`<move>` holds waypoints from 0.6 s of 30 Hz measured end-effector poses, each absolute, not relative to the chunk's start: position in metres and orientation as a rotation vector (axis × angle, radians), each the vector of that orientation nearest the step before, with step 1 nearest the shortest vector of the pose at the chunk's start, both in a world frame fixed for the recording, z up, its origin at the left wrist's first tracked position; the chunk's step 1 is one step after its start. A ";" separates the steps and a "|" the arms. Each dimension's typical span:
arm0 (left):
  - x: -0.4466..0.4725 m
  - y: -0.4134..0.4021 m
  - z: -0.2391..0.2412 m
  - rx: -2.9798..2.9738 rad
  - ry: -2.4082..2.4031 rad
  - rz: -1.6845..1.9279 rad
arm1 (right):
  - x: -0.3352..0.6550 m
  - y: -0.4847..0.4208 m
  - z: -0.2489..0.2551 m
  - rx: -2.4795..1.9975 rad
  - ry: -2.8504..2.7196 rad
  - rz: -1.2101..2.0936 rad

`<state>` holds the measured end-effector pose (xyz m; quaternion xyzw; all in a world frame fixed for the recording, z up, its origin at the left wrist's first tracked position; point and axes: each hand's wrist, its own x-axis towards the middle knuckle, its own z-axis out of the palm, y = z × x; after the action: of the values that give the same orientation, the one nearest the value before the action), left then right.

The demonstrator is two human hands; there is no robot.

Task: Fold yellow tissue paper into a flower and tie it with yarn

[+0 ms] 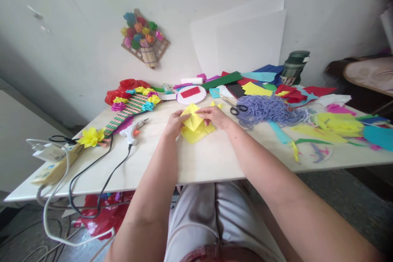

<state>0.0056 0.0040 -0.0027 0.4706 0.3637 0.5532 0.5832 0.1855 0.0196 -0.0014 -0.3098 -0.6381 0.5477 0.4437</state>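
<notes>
A folded piece of yellow paper (193, 118) with a crease down its middle is held up between both hands, over the table. My left hand (175, 124) pinches its left edge. On the opposite edge, the fingers of my right hand (215, 117) are closed on the same paper. More yellow paper (198, 135) lies flat on the table just beneath it. Behind the hands sits a white oval card (192, 95) with a red rectangle (190, 92) on it.
A glue gun (131, 131) and a power strip (61, 163) with loose cables lie left, near a striped piece with paper flowers (132, 108). Scissors (238, 109), purple yarn (270, 108) and coloured paper scraps (337, 125) spread right. A green bottle (295, 67) stands at the back.
</notes>
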 end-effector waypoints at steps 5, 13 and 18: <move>0.007 0.003 -0.001 1.077 0.853 1.259 | 0.184 0.022 -0.004 -0.799 -1.558 1.361; 0.007 -0.001 -0.003 1.144 0.849 1.115 | 0.183 0.019 -0.003 -0.840 -1.597 1.318; 0.007 0.001 -0.006 1.157 0.862 1.090 | 0.183 0.016 -0.001 -0.872 -1.608 1.289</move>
<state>0.0068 0.0012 -0.0055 0.5029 0.3748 0.4736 0.6184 0.1827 0.0161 -0.0006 -0.3506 -0.6465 0.5181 0.4366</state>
